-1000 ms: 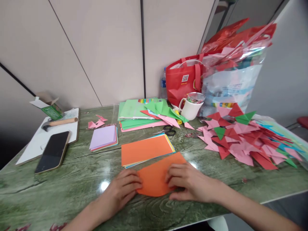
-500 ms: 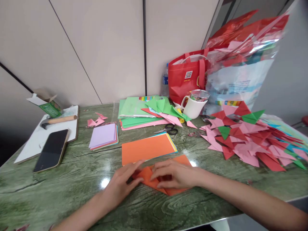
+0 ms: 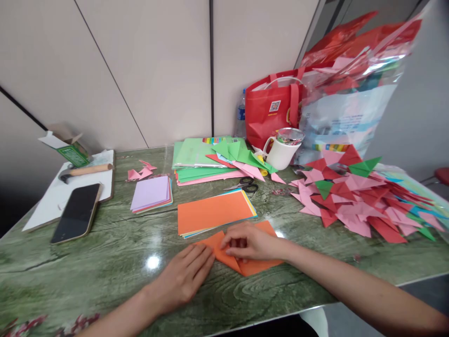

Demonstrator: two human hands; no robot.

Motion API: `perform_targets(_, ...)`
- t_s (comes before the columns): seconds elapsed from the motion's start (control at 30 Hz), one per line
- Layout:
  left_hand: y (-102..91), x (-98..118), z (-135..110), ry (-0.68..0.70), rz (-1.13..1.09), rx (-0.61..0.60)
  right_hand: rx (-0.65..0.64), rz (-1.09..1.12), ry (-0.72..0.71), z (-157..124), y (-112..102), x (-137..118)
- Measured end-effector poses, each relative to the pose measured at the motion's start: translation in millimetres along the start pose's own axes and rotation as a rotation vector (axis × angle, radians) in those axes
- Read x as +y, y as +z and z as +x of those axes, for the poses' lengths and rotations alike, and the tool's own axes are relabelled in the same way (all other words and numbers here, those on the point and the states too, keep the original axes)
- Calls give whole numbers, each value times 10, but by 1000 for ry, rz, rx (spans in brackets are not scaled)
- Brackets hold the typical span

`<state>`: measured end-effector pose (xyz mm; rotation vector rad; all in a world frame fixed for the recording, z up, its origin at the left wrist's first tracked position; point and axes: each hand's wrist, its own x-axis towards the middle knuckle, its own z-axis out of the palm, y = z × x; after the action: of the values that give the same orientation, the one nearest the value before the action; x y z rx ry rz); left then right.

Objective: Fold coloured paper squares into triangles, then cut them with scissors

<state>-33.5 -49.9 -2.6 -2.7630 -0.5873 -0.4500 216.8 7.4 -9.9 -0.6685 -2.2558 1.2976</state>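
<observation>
An orange paper sheet (image 3: 257,267), partly folded into a triangle at its left, lies on the green marble-pattern table (image 3: 105,267) in front of me. My left hand (image 3: 184,278) lies flat with fingers stretched out, fingertips touching the sheet's left corner. My right hand (image 3: 250,243) rests on top of the sheet, fingers curled and pressing the fold. Just behind is a stack of coloured paper with an orange top sheet (image 3: 213,211).
A pile of folded pink, red and green paper pieces (image 3: 354,203) spreads at right. Behind are green sheets (image 3: 203,164), scissors (image 3: 245,186), a white mug (image 3: 282,150), a red bag (image 3: 270,110) and a plastic bag (image 3: 347,103). At left are a lilac pad (image 3: 151,193), phone (image 3: 77,213), hammer (image 3: 84,171).
The sheet's left corner has been folded over into a triangle. My right hand moved left across the sheet onto the fold; my left hand slid back to flatten at the left corner.
</observation>
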Motion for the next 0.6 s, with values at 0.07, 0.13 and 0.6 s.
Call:
perform_targets(0.07, -3, 44, 21, -25, 6, -17, 6, -42, -17, -5, -3, -3)
perform_targets(0.13, -5, 79, 45, -44, 3, -38, 11, -101, -50, -11, -10, -5)
perform_targets(0.6, 16, 132, 78, -36, -42, -62, 44, -639, -184, -181, 10, 13)
